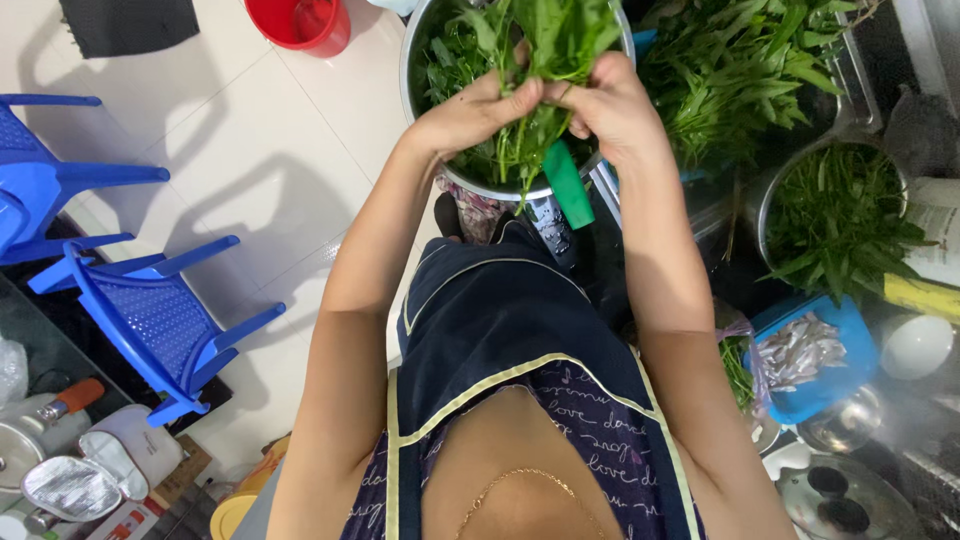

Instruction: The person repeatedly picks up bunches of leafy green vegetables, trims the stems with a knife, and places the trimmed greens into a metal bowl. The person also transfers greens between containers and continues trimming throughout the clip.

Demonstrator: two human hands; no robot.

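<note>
Hands, left hand (478,108) and right hand (612,105), both pinching one bunch of leafy greens (545,60) over steel basin (425,40) already part-filled; large heap of greens (740,70) apparently unsorted.

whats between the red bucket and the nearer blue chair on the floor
Only bare white floor tile lies between the red bucket and the blue chair, crossed by shadows, in the head view.

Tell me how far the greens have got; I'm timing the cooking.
Done, apparently: loose leaves fill the steel bowl. In hand: the left hand and right hand grip a leafy bunch over it. Left: a big pile of greens and a second pot of greens look untouched.
</note>
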